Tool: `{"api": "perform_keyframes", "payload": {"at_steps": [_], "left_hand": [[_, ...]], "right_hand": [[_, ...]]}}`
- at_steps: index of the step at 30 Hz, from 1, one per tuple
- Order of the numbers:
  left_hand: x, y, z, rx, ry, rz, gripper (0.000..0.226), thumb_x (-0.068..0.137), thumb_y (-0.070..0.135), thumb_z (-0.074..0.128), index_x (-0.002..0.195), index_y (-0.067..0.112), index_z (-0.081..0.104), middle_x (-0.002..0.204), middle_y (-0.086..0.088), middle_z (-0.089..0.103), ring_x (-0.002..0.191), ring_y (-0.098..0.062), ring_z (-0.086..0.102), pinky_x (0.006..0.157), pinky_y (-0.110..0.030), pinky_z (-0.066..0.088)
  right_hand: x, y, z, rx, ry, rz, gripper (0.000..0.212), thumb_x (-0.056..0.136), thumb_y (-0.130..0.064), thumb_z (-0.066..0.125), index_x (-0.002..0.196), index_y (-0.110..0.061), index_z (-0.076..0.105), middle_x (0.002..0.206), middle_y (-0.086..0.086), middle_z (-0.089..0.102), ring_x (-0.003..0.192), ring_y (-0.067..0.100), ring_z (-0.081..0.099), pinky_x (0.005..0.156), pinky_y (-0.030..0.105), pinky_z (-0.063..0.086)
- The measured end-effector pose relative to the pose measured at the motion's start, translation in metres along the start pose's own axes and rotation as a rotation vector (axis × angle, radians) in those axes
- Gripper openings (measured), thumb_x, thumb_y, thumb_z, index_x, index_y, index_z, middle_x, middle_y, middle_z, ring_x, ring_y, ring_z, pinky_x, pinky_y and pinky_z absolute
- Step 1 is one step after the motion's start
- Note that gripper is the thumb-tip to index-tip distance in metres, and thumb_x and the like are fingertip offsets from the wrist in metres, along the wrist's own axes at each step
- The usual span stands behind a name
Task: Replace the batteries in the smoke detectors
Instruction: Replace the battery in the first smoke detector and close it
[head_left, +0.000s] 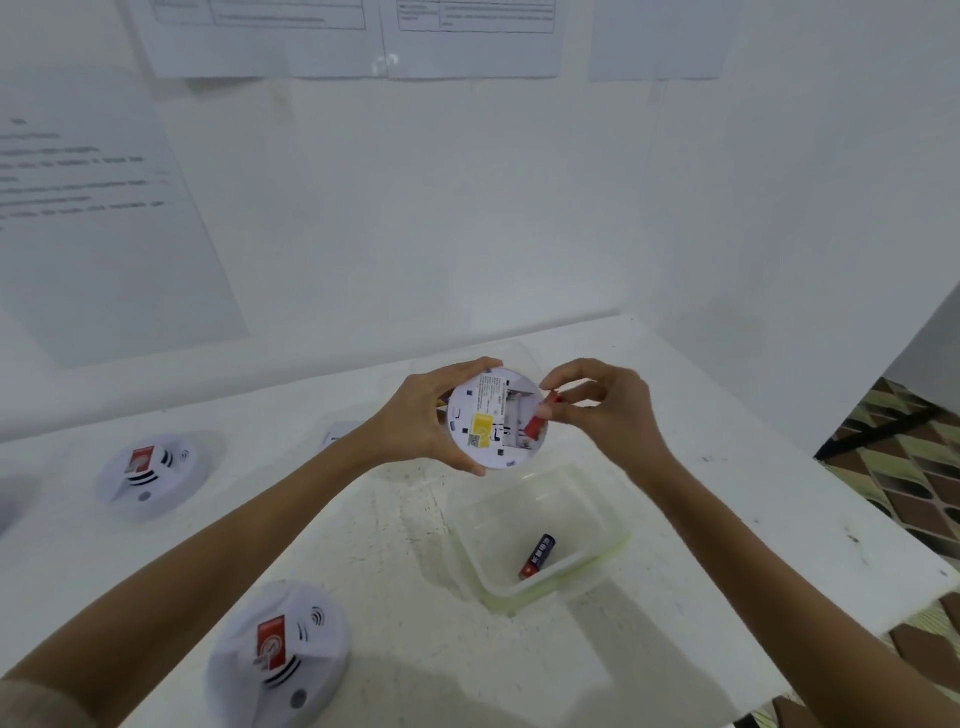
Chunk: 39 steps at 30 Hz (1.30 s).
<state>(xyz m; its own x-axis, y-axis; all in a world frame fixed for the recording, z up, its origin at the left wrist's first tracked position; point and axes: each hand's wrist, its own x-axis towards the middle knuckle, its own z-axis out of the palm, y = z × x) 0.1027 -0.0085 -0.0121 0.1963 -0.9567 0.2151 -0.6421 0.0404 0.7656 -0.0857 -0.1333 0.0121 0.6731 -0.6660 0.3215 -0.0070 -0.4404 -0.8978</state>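
From the head camera, your left hand (431, 415) is raised above the white table (753, 441). It grips a round white plastic smoke detector (493, 426) by its rim, thumb on the near edge and fingers curled over the far edge. The detector's back faces you, showing a printed label, a yellow sticker and an open recess on its right side.

Your right hand (613, 410) sits just beside the detector and pinches a small red cylindrical battery (536, 423) between thumb and fingertips, the other fingers loosely curled. The battery is tilted with its lower end at the recess. You cannot tell whether it is seated there.

Below your hands, a clear rectangular plastic container with a pale green rim (597, 564) stands on the table. A black-and-red cylindrical battery (538, 557) lies slanted on its floor.

A second round white smoke detector with a red label (278, 654) rests face up on the table near your left forearm. A third white smoke detector (150, 475), also red-labelled, lies farther off on the left, well apart from the second.

White printed sheets (93, 208) hang on the wall behind the table, their text too blurred to read. A patterned tiled floor (909, 467) shows past the table's right edge.
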Motion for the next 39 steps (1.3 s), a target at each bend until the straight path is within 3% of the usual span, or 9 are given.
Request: {"api": "perform_keyframes", "payload": {"at_steps": [2,7,11,15,19,24,28,33,39], "left_hand": [[-0.001,-0.002,-0.002,-0.002,0.0,-0.005,0.107,0.044,0.015,0.094,0.138,0.019,0.043,0.129,0.008,0.055,0.114,0.0,0.052,0.085,-0.013,0.049],[-0.003,-0.005,-0.006,-0.008,0.013,-0.01,0.104,0.044,0.016,0.093,0.135,0.025,0.044,0.128,0.013,0.054,0.113,0.004,0.05,0.084,-0.009,0.046],[-0.005,-0.004,-0.004,-0.009,0.01,-0.008,0.103,0.044,0.017,0.093,0.134,0.028,0.043,0.129,0.015,0.052,0.115,0.005,0.049,0.085,-0.009,0.046],[-0.007,-0.002,-0.009,-0.02,0.014,-0.028,0.102,0.041,0.036,0.088,0.131,0.036,0.042,0.129,0.02,0.051,0.115,0.006,0.049,0.085,-0.01,0.047],[-0.005,-0.005,-0.019,-0.033,0.053,-0.04,0.105,0.044,0.018,0.094,0.134,0.032,0.042,0.131,0.018,0.051,0.116,0.006,0.048,0.084,-0.01,0.047],[0.004,-0.006,-0.038,-0.041,0.152,-0.039,0.104,0.047,0.005,0.092,0.135,0.026,0.041,0.13,0.014,0.049,0.111,0.01,0.049,0.077,-0.011,0.05],[0.014,-0.01,-0.062,-0.029,0.221,-0.057,0.102,0.048,0.004,0.091,0.132,0.031,0.04,0.123,0.017,0.046,0.107,0.011,0.048,0.075,-0.009,0.049],[0.02,-0.034,-0.08,-0.017,0.238,-0.12,0.106,0.045,0.013,0.093,0.135,0.03,0.039,0.124,0.015,0.045,0.112,-0.002,0.047,0.078,-0.011,0.051],[0.019,-0.069,-0.084,-0.031,0.243,-0.194,0.105,0.047,0.008,0.092,0.135,0.029,0.04,0.125,0.011,0.047,0.111,-0.004,0.048,0.075,-0.009,0.05]], "right_hand": [[0.003,-0.005,-0.016,-0.011,-0.116,0.06,0.023,0.063,0.0,0.081,0.071,-0.018,0.068,0.065,-0.013,0.069,0.064,0.007,0.067,0.064,0.011,0.046],[-0.002,-0.007,-0.019,-0.338,-0.643,0.037,0.024,0.065,0.003,0.079,0.074,-0.017,0.07,0.068,-0.013,0.07,0.072,0.009,0.07,0.072,0.013,0.049],[-0.01,0.007,-0.001,-0.392,-0.759,0.015,0.022,0.07,0.004,0.073,0.079,-0.016,0.072,0.068,-0.015,0.069,0.074,0.007,0.069,0.079,0.017,0.051],[-0.007,0.01,0.003,-0.391,-0.735,0.005,0.016,0.072,0.001,0.074,0.084,-0.01,0.073,0.081,0.004,0.074,0.077,0.008,0.069,0.08,0.015,0.049],[0.004,0.002,0.001,-0.338,-0.584,-0.029,0.013,0.077,-0.004,0.071,0.086,-0.013,0.074,0.083,0.004,0.073,0.076,0.012,0.068,0.074,0.02,0.053],[0.034,-0.008,0.011,-0.355,-0.402,-0.153,0.012,0.079,-0.004,0.068,0.086,-0.013,0.073,0.075,-0.016,0.065,0.067,-0.008,0.06,0.066,0.004,0.044],[0.062,-0.013,0.026,-0.298,-0.309,-0.161,0.013,0.08,-0.003,0.066,0.085,-0.013,0.072,0.082,-0.006,0.067,0.071,-0.001,0.062,0.066,0.005,0.045],[0.096,-0.005,0.054,-0.227,-0.274,-0.108,0.016,0.084,-0.001,0.061,0.087,-0.016,0.064,0.086,-0.001,0.065,0.073,0.009,0.062,0.057,0.02,0.054],[0.13,0.032,0.088,-0.369,-0.367,0.018,0.013,0.08,0.0,0.063,0.083,-0.013,0.061,0.081,0.002,0.063,0.071,0.016,0.061,0.057,0.013,0.048]]}}
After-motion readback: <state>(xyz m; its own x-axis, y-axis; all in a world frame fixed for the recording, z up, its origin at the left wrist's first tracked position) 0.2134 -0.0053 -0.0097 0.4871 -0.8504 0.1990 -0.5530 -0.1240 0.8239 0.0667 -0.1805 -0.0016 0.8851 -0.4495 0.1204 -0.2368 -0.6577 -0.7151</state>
